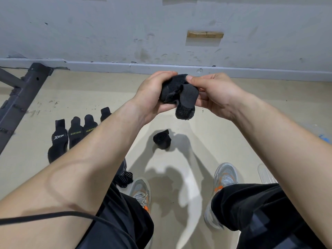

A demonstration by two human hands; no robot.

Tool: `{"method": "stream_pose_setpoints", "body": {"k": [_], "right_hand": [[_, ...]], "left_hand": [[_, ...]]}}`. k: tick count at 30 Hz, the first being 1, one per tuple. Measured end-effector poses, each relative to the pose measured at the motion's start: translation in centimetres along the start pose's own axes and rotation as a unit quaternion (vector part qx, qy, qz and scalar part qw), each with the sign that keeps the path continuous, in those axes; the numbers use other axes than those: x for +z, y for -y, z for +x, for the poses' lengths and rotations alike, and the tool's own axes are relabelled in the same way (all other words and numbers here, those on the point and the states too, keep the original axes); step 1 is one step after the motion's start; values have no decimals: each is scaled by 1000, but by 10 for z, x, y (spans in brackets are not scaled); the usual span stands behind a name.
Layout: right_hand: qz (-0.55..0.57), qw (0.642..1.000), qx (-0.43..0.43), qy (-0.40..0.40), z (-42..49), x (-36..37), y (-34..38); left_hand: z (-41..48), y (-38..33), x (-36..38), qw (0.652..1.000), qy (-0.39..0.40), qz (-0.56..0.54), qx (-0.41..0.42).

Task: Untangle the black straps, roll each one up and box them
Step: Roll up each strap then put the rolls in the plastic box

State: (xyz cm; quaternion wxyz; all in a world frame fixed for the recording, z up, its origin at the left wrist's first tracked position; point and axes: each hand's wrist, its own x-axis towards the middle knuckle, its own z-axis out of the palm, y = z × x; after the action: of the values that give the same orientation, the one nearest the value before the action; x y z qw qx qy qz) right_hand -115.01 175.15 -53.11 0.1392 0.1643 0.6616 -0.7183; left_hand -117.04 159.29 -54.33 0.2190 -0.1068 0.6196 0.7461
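Note:
A black strap point(179, 94) is held in the air between both hands, mostly wound into a roll, with its free end hanging down below. My left hand point(152, 94) grips the roll from the left. My right hand point(213, 92) pinches it from the right, thumb on top. A rolled black strap point(162, 139) lies on the floor below them. Several black straps point(75, 133) with printed logos lie side by side on the floor at the left. Another dark striped strap point(124, 175) lies partly hidden under my left forearm. No box is in view.
A grey wall with a skirting board point(161, 68) runs across the back. A dark metal frame point(21, 97) slants at the far left. My two shoes point(226, 175) stand on the beige floor. A clear plastic item point(265, 175) lies at right.

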Motion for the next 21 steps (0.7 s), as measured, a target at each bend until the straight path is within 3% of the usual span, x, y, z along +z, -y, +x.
{"method": "stream_pose_setpoints", "body": {"k": [9, 17, 21], "right_hand": [[80, 993, 53, -64, -5, 7, -1], [156, 979, 121, -53, -8, 12, -1], [172, 978, 107, -60, -7, 10, 0]], "left_hand": [[6, 8, 2, 995, 10, 74, 63], [4, 10, 2, 991, -1, 104, 84], [6, 11, 5, 989, -10, 118, 87]]}}
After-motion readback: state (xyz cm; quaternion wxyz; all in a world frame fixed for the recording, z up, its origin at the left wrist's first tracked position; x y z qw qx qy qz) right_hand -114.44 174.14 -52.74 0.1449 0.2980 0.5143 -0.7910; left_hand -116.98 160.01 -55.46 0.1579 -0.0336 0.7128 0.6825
